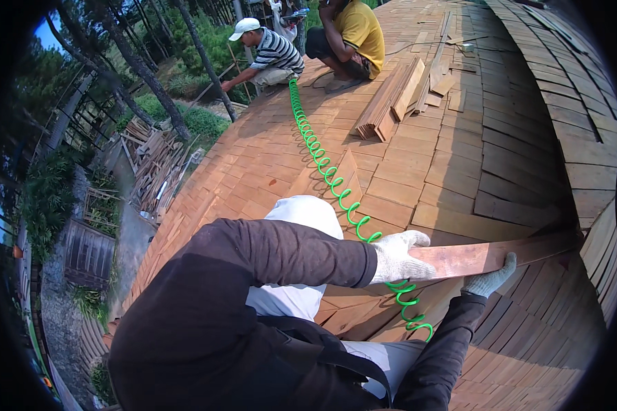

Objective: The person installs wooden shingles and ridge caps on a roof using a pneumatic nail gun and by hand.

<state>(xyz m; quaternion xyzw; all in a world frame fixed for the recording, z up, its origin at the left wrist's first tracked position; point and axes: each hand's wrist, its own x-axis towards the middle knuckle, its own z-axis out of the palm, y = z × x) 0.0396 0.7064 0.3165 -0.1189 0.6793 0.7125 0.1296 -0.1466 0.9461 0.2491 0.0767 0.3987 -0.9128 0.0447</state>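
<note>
A long, narrow reddish-brown wooden board [459,258] lies across in front of me, its far end in shadow by the rising roof slope on the right. My left hand [402,257], in a white knit glove, is closed on the board's left end. My right hand [491,277], gloved too, grips the board's lower edge farther along, with a fingertip showing over its face. A green coiled hose [336,183] runs down the roof, passes behind my left hand and shows again below it. Wooden shingles [391,192] cover the roof under the board.
A stack of reddish boards [389,103] lies upslope beside loose shingle pieces [445,83]. Two people, one in a striped shirt [281,53] and one in a yellow shirt [360,34], crouch at the far roof edge. Left of it, the ground drops to a woodpile [154,161].
</note>
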